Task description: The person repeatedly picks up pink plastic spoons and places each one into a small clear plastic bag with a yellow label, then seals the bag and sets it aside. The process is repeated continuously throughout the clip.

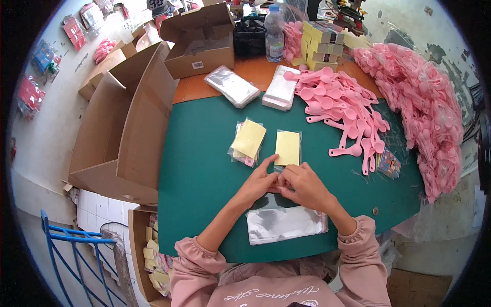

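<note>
A clear plastic bag with a yellow card (288,147) in it lies on the green table (199,153) in front of me. My left hand (260,183) holds the bag's near end, its index finger stretched along the card's left edge. Beside it, my right hand (305,185) has its fingers bent and pinched on the same near end. The fingertips of both hands meet there and partly hide the bag's opening. To the left is a small pile of filled bags with yellow cards (249,138). Nearer to me lies a stack of flat clear bags (286,225).
Pink scoops (340,102) lie heaped at the back right, beside a large bag of scoops (419,107). Two bag stacks (232,86), a water bottle (274,33) and card bundles (322,43) stand far back. Small printed cards (389,163) lie right. A cardboard box (140,117) borders the left.
</note>
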Available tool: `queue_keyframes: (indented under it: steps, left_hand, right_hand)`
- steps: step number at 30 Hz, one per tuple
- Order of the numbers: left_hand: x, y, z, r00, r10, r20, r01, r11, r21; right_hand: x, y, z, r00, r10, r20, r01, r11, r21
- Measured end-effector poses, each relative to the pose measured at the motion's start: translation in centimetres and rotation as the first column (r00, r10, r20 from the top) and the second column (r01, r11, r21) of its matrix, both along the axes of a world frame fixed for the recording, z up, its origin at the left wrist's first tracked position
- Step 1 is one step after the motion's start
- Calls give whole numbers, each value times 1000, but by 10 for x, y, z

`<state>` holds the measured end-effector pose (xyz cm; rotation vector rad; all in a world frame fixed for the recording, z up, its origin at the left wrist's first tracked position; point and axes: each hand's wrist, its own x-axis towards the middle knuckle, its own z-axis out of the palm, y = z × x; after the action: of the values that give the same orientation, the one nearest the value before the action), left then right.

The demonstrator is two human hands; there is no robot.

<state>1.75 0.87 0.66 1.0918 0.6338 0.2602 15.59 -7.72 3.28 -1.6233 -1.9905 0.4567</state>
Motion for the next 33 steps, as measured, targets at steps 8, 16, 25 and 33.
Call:
queue_keyframes:
  steps: [8,16,25,33]
  left_hand:
    - [-8,9,3,998,61,26,-60,998,-8]
    - [2,8,-2,996,-81,44,85,993,-86]
    - [-5,5,1,976,-4,220,57,970,-236]
    - [2,0,-1,994,-86,63,55,922,384]
  right_hand:
    - [78,-16,32,849,166,-501,-240,967,-86]
    - [250,-38,51,753,-590,-291,636,766,94]
    - [45,-8,-5,965,-175,-196,178,984,0]
    - [60,-12,-26,796,-211,-567,174,977,-120]
